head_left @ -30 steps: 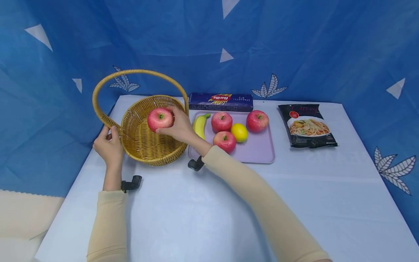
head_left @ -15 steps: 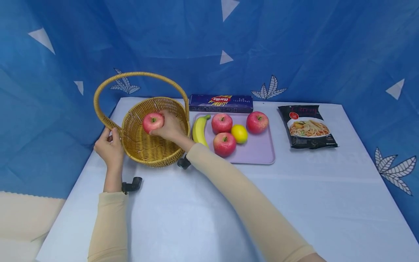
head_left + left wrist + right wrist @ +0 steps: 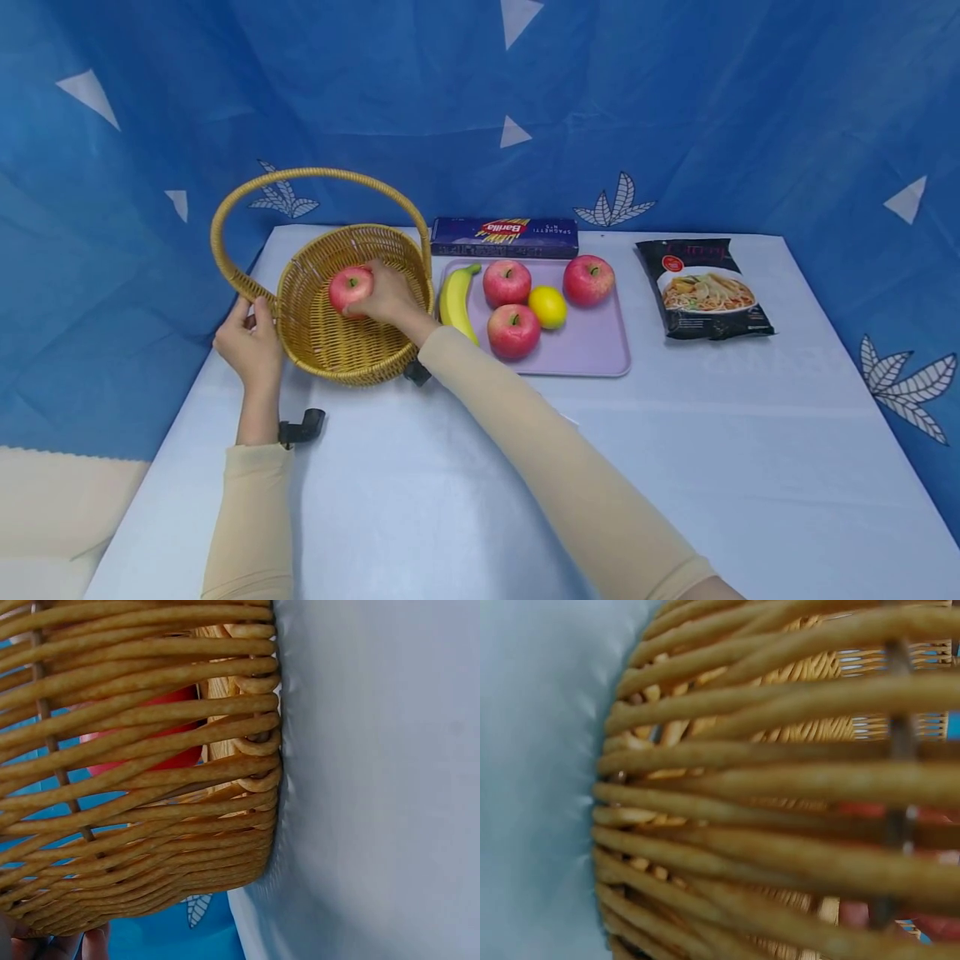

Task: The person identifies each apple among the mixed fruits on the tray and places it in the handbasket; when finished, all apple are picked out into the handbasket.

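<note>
A round wicker basket [image 3: 296, 354] with a tall hoop handle stands at the table's left. My left hand [image 3: 253, 346] pinches it at the left rim, where the handle joins; its fingertips show at the lower left of the left wrist view. Inside the basket, my right hand [image 3: 386, 296] holds a red apple [image 3: 350, 289] from its right side. Through the weave in the left wrist view, the apple [image 3: 176, 731] appears low, close to the basket floor; whether it touches is unclear. Wicker hides most of the right hand in the right wrist view.
Right of the basket lies a lilac tray [image 3: 588, 350] with a banana [image 3: 456, 304], several things in all: three apples [image 3: 514, 331] and a lemon [image 3: 548, 307]. Behind it is a blue spaghetti box [image 3: 504, 238]. A black noodle packet [image 3: 705, 289] lies farther right.
My right hand has carried the apple left and down into the basket, then slightly lower. The left hand has kept its hold on the basket.
</note>
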The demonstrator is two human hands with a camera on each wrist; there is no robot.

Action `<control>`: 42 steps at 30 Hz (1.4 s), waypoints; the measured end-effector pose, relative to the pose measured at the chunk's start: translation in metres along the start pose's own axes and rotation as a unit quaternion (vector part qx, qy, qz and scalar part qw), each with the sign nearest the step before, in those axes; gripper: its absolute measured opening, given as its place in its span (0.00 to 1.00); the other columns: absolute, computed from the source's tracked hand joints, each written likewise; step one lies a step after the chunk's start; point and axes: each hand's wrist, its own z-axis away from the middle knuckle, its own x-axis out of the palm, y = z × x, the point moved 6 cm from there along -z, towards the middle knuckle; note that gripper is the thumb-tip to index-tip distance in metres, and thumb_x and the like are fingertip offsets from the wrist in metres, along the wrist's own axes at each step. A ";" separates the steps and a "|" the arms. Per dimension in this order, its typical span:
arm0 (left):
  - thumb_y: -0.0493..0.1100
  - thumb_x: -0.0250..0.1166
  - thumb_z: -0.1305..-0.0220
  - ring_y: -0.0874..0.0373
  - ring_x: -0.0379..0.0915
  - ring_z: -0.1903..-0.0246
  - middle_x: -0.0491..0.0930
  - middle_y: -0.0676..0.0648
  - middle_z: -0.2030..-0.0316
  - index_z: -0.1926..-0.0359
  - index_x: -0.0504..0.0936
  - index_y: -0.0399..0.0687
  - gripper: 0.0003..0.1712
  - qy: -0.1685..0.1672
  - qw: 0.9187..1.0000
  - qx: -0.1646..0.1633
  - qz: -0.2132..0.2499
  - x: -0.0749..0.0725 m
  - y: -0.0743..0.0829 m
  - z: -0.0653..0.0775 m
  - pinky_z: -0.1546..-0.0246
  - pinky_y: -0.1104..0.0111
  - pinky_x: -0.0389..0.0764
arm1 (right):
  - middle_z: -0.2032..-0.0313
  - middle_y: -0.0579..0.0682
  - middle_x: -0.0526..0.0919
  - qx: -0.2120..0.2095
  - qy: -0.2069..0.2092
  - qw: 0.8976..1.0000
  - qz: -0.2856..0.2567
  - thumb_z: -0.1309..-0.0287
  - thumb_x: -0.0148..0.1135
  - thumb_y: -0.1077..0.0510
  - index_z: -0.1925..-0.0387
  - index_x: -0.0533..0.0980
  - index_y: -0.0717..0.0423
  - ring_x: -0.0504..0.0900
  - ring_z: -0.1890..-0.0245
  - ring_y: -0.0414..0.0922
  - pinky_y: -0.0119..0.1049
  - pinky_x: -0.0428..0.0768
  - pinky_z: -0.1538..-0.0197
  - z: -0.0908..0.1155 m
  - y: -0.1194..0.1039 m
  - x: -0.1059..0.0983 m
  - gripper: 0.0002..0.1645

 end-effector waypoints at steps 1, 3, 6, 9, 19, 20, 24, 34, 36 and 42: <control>0.50 0.54 0.27 0.67 0.75 0.64 0.86 0.42 0.58 0.52 0.85 0.43 0.19 0.000 1.000 0.000 -0.001 0.000 0.000 0.000 0.64 0.83 0.68 | 0.44 0.47 0.79 0.000 -0.001 1.000 -0.001 0.57 0.78 0.44 0.35 0.66 0.50 0.74 0.41 0.46 0.35 0.75 0.42 0.000 0.000 0.000 0.48; 0.50 0.54 0.27 0.70 0.73 0.65 0.86 0.42 0.58 0.52 0.85 0.43 0.19 0.000 1.000 0.002 0.000 0.001 0.000 0.000 0.65 0.83 0.68 | 0.43 0.48 0.78 0.001 -0.001 1.000 -0.001 0.56 0.78 0.44 0.34 0.66 0.50 0.73 0.40 0.47 0.35 0.75 0.41 0.000 0.000 0.000 0.48; 0.50 0.54 0.27 0.78 0.69 0.67 0.87 0.42 0.58 0.52 0.86 0.43 0.19 0.003 1.000 0.005 0.002 0.001 0.002 -0.001 0.66 0.84 0.68 | 0.41 0.49 0.77 0.001 -0.001 1.000 -0.004 0.53 0.76 0.45 0.34 0.65 0.51 0.72 0.38 0.47 0.35 0.74 0.40 0.000 0.001 -0.001 0.47; 0.49 0.54 0.27 0.83 0.65 0.69 0.87 0.41 0.58 0.53 0.86 0.42 0.19 0.004 1.000 0.006 0.008 0.001 0.002 -0.001 0.66 0.85 0.67 | 0.39 0.49 0.76 -0.002 -0.001 1.000 -0.003 0.50 0.74 0.47 0.34 0.65 0.51 0.71 0.37 0.47 0.35 0.73 0.38 0.000 0.000 -0.001 0.44; 0.49 0.54 0.27 0.80 0.69 0.68 0.87 0.42 0.58 0.53 0.86 0.42 0.19 0.004 1.000 0.004 0.007 0.001 0.001 0.000 0.65 0.84 0.68 | 0.39 0.46 0.76 -0.007 -0.001 1.000 0.014 0.49 0.73 0.46 0.33 0.67 0.46 0.73 0.38 0.43 0.35 0.74 0.39 -0.001 0.000 0.000 0.43; 0.50 0.54 0.27 0.78 0.70 0.67 0.87 0.42 0.58 0.53 0.86 0.42 0.19 0.004 1.000 0.004 0.005 0.001 0.000 0.000 0.65 0.84 0.69 | 0.39 0.46 0.76 -0.009 -0.002 1.000 0.018 0.48 0.73 0.46 0.33 0.66 0.46 0.73 0.38 0.44 0.35 0.74 0.38 -0.001 0.000 0.001 0.42; 0.51 0.53 0.27 0.72 0.73 0.65 0.86 0.43 0.57 0.52 0.85 0.43 0.20 0.003 1.000 0.000 -0.001 0.001 -0.001 -0.001 0.65 0.83 0.69 | 0.37 0.46 0.75 -0.020 -0.010 0.999 0.031 0.45 0.70 0.46 0.32 0.65 0.46 0.71 0.37 0.44 0.35 0.72 0.37 -0.002 -0.001 0.004 0.41; 0.50 0.55 0.27 0.82 0.65 0.69 0.87 0.41 0.59 0.53 0.86 0.42 0.19 0.007 1.000 0.003 0.004 -0.001 -0.002 -0.001 0.67 0.85 0.67 | 0.31 0.50 0.68 -0.063 -0.052 0.996 0.034 0.40 0.66 0.47 0.27 0.59 0.52 0.65 0.31 0.46 0.36 0.64 0.30 0.001 -0.008 0.009 0.44; 0.49 0.55 0.27 0.83 0.64 0.70 0.87 0.41 0.59 0.53 0.86 0.42 0.19 0.007 1.000 0.003 0.006 -0.001 -0.002 -0.001 0.68 0.85 0.67 | 0.31 0.51 0.67 -0.062 -0.056 0.996 0.030 0.40 0.66 0.47 0.27 0.58 0.52 0.64 0.30 0.47 0.36 0.65 0.30 0.002 -0.008 0.009 0.45; 0.50 0.54 0.27 0.81 0.66 0.68 0.87 0.42 0.58 0.52 0.85 0.43 0.19 0.003 1.000 -0.003 0.004 0.000 -0.002 -0.001 0.66 0.84 0.68 | 0.31 0.49 0.68 -0.058 -0.055 0.996 0.037 0.42 0.68 0.48 0.27 0.57 0.51 0.64 0.31 0.45 0.36 0.66 0.31 0.005 -0.008 0.009 0.46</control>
